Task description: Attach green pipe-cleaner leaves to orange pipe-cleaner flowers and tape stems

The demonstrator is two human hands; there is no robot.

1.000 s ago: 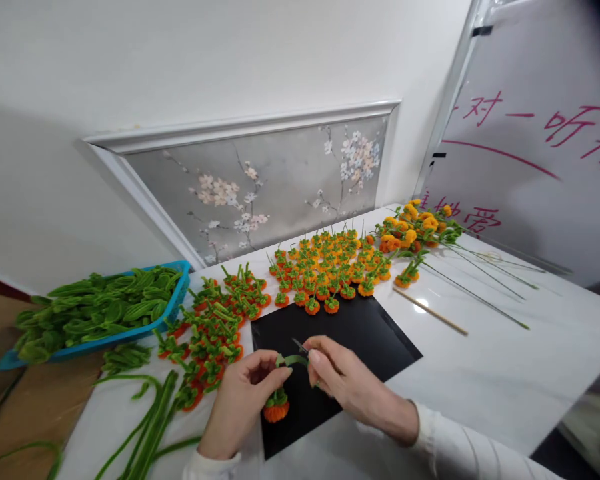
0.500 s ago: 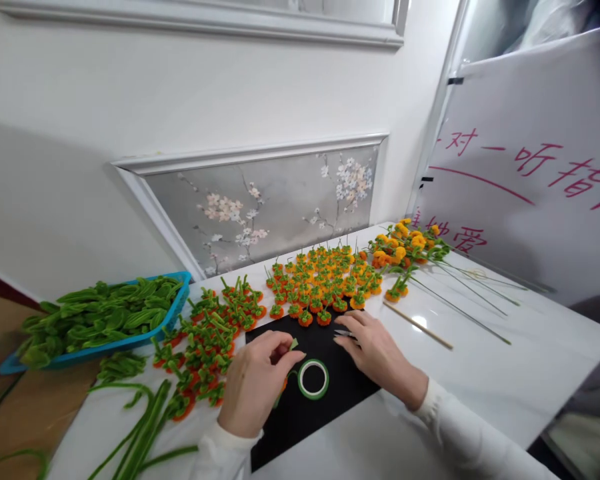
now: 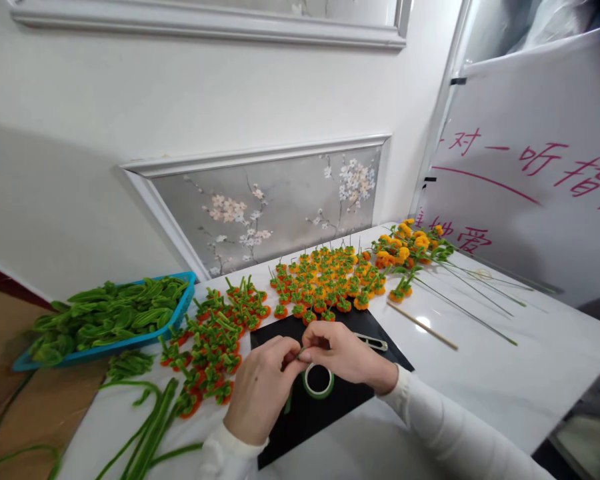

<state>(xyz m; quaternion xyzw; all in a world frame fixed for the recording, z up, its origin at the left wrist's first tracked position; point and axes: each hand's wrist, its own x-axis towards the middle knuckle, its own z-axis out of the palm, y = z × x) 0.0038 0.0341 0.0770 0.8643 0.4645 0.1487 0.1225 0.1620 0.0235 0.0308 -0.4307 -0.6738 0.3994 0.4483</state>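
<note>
My left hand point(image 3: 261, 387) and my right hand point(image 3: 347, 355) meet over a black mat point(image 3: 330, 417), fingertips touching. Between them they pinch a small piece of green tape, mostly hidden by the fingers. Just below my right fingers lies a roll of green tape point(image 3: 329, 389) with a white core. A loose green strip point(image 3: 288, 401) hangs beside my left thumb. To the right of my right hand, small thread snips point(image 3: 375, 343) rest on the mat, out of my grip.
Orange fuzzy flower heads with green stems point(image 3: 213, 353) stand left of the mat, yellow-orange ones point(image 3: 320, 280) behind it. A blue tray point(image 3: 186, 300) holds green leaves. Green fuzzy stems point(image 3: 150, 427) lie front left. A wooden stick point(image 3: 423, 325), wire stems point(image 3: 470, 313) and finished flowers point(image 3: 410, 245) lie right.
My right hand has let go of the snips, leaving them on the mat, and moved left to join my left hand at the tape piece. The view has shifted slightly.
</note>
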